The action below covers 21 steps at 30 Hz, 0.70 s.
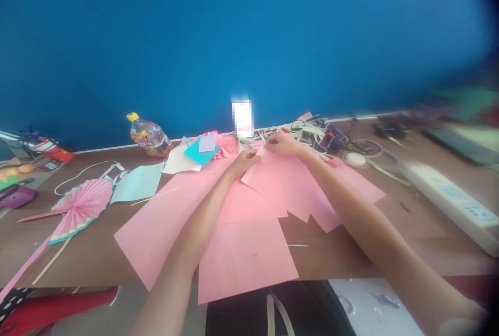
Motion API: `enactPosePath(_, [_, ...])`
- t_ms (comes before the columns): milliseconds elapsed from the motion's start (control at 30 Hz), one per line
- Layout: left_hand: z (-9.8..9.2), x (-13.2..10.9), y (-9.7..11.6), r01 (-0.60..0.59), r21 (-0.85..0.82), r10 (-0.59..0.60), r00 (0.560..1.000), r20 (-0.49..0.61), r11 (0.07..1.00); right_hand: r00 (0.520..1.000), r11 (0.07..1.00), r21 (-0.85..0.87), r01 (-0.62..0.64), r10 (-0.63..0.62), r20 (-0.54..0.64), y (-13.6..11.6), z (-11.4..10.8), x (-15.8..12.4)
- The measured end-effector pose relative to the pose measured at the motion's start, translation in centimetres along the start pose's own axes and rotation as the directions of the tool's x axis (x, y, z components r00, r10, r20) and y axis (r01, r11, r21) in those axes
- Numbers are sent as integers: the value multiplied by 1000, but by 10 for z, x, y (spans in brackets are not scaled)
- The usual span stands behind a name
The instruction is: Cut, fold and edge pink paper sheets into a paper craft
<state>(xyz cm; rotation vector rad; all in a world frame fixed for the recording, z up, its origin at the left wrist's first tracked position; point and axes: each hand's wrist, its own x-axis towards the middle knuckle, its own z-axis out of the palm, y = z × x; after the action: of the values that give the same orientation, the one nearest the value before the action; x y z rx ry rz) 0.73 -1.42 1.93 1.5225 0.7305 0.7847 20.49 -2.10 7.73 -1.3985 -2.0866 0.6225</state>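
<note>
My left hand (245, 162) pinches a narrow pale paper strip (250, 173) near its middle, over the pink paper sheets (245, 247). Up and to the right, my right hand (282, 144) has its fingers closed at the strip's far end. The strip slants from lower left to upper right between both hands. Several large pink sheets overlap beneath my forearms, and one has a jagged cut edge on the right. The fingertips are small and slightly blurred.
A pleated pink paper fan (83, 203) and light blue paper (138, 182) lie left. Behind them stands a tilted bottle (150, 137). A bright, pixelated upright object (242, 118) is by the blue wall (249, 34). Paper scraps (312, 130) and a power strip (452, 201) lie right.
</note>
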Motion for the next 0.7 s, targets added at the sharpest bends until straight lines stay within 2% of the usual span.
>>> enactPosePath(300, [-4, 3, -2, 78, 24, -78, 997, -15, 997, 994, 999, -12, 38, -39, -106, 0, -3, 1])
enactPosePath(533, [-4, 3, 0, 24, 40, -23, 1000, -19, 999, 991, 999, -15, 31, -33, -127, -2, -4, 2])
enactPosePath(700, [-3, 3, -2, 40, -13, -41, 999, -35, 999, 978, 999, 32, -23, 29, -208, 5, -14, 1])
